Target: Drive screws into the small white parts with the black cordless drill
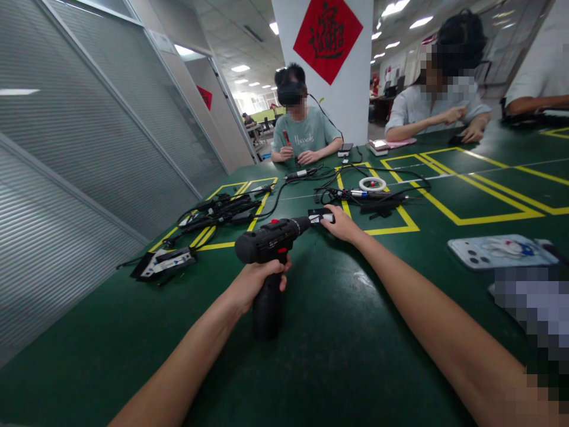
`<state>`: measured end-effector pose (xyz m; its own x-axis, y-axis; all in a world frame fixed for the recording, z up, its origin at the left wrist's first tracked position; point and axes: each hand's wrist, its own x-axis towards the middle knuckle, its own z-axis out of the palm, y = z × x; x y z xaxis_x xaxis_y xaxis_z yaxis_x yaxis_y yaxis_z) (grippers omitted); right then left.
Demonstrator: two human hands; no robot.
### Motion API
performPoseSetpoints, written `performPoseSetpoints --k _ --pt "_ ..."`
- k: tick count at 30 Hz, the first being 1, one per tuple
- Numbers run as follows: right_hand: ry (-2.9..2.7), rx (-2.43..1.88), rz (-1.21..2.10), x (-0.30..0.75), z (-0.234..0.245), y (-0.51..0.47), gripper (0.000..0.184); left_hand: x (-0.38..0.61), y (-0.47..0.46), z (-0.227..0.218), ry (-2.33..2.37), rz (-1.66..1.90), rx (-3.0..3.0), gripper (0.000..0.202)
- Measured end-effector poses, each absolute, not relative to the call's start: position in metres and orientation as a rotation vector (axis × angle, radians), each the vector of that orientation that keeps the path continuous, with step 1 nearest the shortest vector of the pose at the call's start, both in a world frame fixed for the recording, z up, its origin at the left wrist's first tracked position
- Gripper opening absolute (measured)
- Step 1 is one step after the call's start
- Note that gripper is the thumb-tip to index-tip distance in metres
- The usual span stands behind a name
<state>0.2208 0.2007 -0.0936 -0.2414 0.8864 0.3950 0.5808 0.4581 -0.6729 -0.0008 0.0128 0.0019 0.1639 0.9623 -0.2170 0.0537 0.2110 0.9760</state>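
Observation:
My left hand (262, 279) is wrapped round the grip of a black cordless drill (267, 242) with red buttons. The drill lies level above the green table, its chuck and bit pointing away and to the right. At the bit's tip is a small black and white piece (316, 216), which looks like a flat part with a pale label or face. My right hand (340, 223) holds that small piece from its right side, thumb and fingers closed on it. Whether the bit touches the piece I cannot tell.
Black cables and adapters (222, 207) lie heaped at the left, near a dark flat part with white strips (164, 263). Further cables and a white tape roll (372, 184) sit ahead. A phone (502, 251) rests at the right. Two people (306, 127) (438, 112) work across the table.

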Motion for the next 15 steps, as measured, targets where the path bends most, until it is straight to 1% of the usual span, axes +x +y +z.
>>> performPoseSetpoints --k 15 --pt "-1.946 -1.232 0.500 0.2205 -0.0931 0.2005 0.054 -0.0016 0.0131 0.0016 1.202 0.902 1.165 0.021"
